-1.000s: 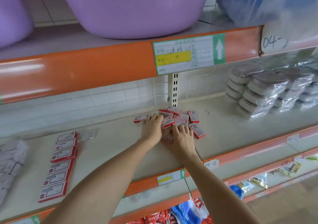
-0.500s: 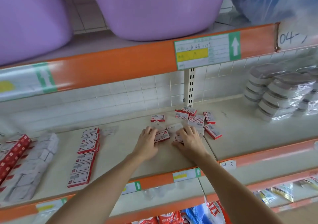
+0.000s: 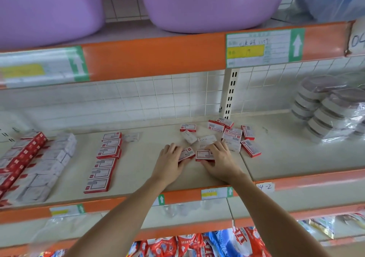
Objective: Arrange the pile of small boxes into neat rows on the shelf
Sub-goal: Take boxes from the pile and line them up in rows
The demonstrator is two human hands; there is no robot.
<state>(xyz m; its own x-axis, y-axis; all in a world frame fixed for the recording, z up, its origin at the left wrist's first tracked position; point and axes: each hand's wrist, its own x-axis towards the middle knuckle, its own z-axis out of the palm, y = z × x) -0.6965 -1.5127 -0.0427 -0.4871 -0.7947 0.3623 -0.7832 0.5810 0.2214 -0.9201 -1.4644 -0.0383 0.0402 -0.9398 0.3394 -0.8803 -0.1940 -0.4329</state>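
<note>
Both hands low on the cream shelf board (image 3: 138, 169), near its orange front lip (image 3: 183, 196). Left hand (image 3: 169, 162) curls fingers and thumb round one small red-and-white cardboard box (image 3: 186, 154), tilted, lying on the board. Right hand (image 3: 220, 162) grips a second red-and-white box (image 3: 204, 155) lying flat, fingers over its far edge, thumb at the near edge; the two boxes sit just beside each other, corners close. Behind the hands: loose pile of small red-and-white boxes (image 3: 231, 134), scattered at odd angles, some overlapping, reaching back near the white tiled wall (image 3: 158, 98) and the slotted cream upright (image 3: 230, 92). One pale box (image 3: 206, 139) in the pile reads "STAPLES". Left of the hands, a bare stretch of board, then a neat single-file row of red-and-white boxes (image 3: 103, 162) running front to back, its nearest box close to the lip. Further left, a blurred block of red and white packs (image 3: 29, 163). Right of the pile, board seam, more bare board, then stacked round containers in clear wrap (image 3: 327, 108). Upper orange rail carries a white-yellow-green price label with a white arrow (image 3: 264, 47), handwriting unreadable; a handwritten tag (image 3: 265, 187) on the lower lip reads "04-2". Lilac plastic tubs (image 3: 207, 3) on the shelf above
</note>
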